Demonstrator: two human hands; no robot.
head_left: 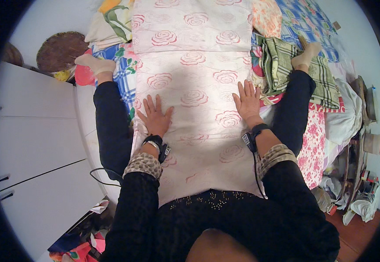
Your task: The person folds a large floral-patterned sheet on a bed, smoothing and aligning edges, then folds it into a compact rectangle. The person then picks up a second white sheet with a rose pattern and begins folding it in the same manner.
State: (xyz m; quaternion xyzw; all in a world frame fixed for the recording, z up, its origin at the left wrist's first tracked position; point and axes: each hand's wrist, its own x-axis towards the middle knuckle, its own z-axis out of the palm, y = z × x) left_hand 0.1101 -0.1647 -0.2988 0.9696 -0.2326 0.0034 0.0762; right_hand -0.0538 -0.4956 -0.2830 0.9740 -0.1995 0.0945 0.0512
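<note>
A long white cloth with pink rose outlines lies spread between my outstretched legs, reaching from my lap to the far edge of the view. A straight crease or fold edge crosses it beyond my hands. My left hand rests flat near the cloth's left edge, fingers spread. Near the right edge my right hand presses flat on the cloth, its fingers a little apart. Neither hand holds anything. Each wrist wears a dark strap with a small device, and a cable hangs from the right one.
A folded green plaid cloth lies beside my right leg, partly under my foot. Blue checked bedding extends behind it. A white cabinet stands at the left, with a round brown woven piece beyond. Shelves with containers line the right.
</note>
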